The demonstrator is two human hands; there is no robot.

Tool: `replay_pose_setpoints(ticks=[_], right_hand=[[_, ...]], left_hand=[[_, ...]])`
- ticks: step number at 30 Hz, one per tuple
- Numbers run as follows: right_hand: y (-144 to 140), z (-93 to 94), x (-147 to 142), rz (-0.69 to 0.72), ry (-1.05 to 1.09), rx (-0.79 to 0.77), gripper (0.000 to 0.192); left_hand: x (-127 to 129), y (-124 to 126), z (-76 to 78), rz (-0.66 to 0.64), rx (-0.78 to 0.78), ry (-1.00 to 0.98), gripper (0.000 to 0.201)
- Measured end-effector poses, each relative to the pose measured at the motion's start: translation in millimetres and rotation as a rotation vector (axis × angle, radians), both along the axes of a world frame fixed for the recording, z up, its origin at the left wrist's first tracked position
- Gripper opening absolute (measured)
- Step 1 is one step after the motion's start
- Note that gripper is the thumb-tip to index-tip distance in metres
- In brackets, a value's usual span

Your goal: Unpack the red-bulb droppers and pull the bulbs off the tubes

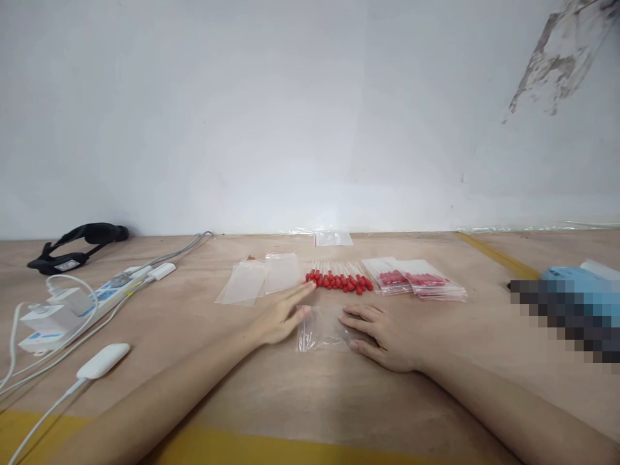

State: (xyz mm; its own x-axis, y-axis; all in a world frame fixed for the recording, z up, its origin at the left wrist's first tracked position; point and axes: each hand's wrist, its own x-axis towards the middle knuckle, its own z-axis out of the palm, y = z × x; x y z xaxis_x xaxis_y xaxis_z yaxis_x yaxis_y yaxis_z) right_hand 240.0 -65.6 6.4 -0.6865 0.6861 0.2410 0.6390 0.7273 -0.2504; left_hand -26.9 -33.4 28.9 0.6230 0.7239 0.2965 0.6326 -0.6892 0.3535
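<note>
Neither hand has a closed grip: the left hand (279, 318) lies flat with fingers stretched forward, its fingertips on the left edge of a small clear plastic zip bag (323, 329), and the right hand (382, 334) rests palm-down, fingers spread loosely, on the bag's right edge — the bag lies flat on the pale wooden tabletop (290, 387) between the two hands. Both forearms come in low from the near corners and meet at the bag. Just beyond it sits a loose row of thin white sticks with red tips (339, 278), too many and too small to count. To their right lie filled clear bags of red-tipped sticks (416, 281) — at least two, overlapping. To the left are two empty clear bags (259, 279), side by side, and one more clear bag (332, 238) lies near the white wall (290, 116). At far left sit a white power strip with plugged-in adapters and cables (72, 307), a white oval device on a cable (103, 360) and a black strap-like object (77, 244).
</note>
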Motion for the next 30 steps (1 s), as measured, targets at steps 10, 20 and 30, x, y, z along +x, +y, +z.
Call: replay_pose_setpoints(ticks=[10,20,30], right_hand=[[5,9.4,10,0.112,-0.109,-0.142,0.059],[1,-0.7,12,0.023,0.072,-0.032,0.056],[9,-12.6,12,-0.069,0.254,0.194,0.035]], left_hand=[[-27,-24,6.3,-0.168,-0.187,0.217,0.039],[-2,14,6.5,0.161,-0.484,-0.094,0.049],[-71,96,59.2,0.328,0.197,0.478,0.026]])
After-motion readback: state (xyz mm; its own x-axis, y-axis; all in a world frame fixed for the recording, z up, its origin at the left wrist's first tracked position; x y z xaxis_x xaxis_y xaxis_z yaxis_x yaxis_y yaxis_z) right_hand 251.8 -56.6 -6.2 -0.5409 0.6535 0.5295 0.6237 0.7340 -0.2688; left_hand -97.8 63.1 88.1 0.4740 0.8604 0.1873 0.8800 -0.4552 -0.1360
